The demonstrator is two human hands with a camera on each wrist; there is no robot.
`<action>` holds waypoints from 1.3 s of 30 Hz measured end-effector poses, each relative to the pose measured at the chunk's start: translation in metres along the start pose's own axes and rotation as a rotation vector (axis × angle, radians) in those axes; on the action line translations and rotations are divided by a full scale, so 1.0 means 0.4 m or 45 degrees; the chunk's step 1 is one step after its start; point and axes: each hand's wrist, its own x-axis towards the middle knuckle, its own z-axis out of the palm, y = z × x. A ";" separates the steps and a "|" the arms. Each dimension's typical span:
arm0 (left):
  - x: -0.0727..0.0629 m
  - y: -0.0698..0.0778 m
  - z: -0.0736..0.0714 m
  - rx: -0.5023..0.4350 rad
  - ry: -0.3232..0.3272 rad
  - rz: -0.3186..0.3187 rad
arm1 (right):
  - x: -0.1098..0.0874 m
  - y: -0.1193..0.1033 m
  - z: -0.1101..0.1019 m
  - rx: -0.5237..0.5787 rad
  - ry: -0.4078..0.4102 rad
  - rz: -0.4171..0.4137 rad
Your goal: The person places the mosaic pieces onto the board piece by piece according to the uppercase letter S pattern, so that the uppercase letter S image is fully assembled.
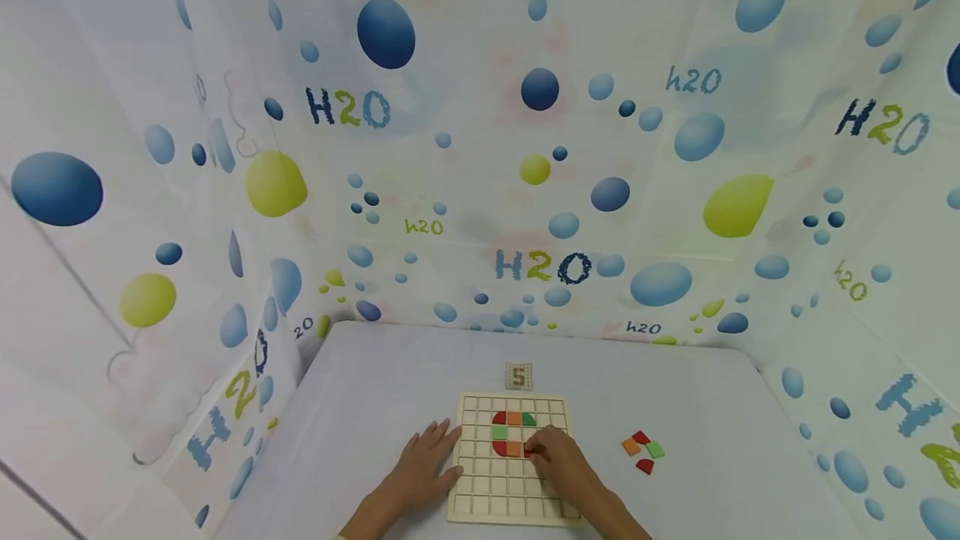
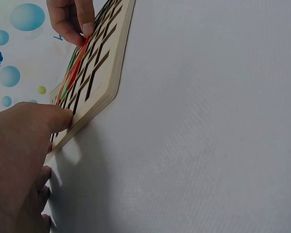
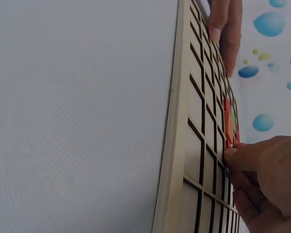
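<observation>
A light wooden grid board (image 1: 491,507) lies on the table. On its cells sit a rounded red tile (image 1: 499,418), an orange tile (image 1: 513,418), a rounded dark green tile (image 1: 528,420), a light green tile (image 1: 499,432), a second red tile (image 1: 499,448) and a second orange tile (image 1: 513,449). My right hand (image 1: 562,461) pinches another red tile (image 1: 528,452) at the board, beside that lower orange one; the fingers partly cover it. My left hand (image 1: 422,467) rests at the board's left edge, its thumb on the rim and its fingers fairly straight.
Right of the board lie loose tiles: orange (image 1: 631,446), light green (image 1: 656,449), red (image 1: 640,437) and another red (image 1: 645,466). Behind the board is a small patterned square (image 1: 519,376) with a figure like an S or 5. Printed curtains (image 1: 465,190) surround the white table (image 1: 405,357).
</observation>
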 end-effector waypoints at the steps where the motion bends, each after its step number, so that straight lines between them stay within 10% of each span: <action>1: 0.000 0.000 0.000 0.000 0.001 0.002 | 0.001 0.000 0.000 -0.008 -0.002 -0.001; 13: 0.005 -0.001 0.003 0.008 -0.013 0.016 | -0.012 0.029 -0.054 -0.004 0.117 0.129; 19: 0.002 -0.003 0.000 0.011 -0.005 0.004 | -0.039 0.084 -0.117 -0.356 0.351 0.421; 24: -0.001 -0.003 -0.003 0.006 0.002 0.004 | -0.073 0.121 -0.152 -0.561 0.331 0.611; 39: 0.003 -0.009 0.000 0.009 -0.009 0.009 | -0.115 0.148 -0.183 -0.506 0.339 0.596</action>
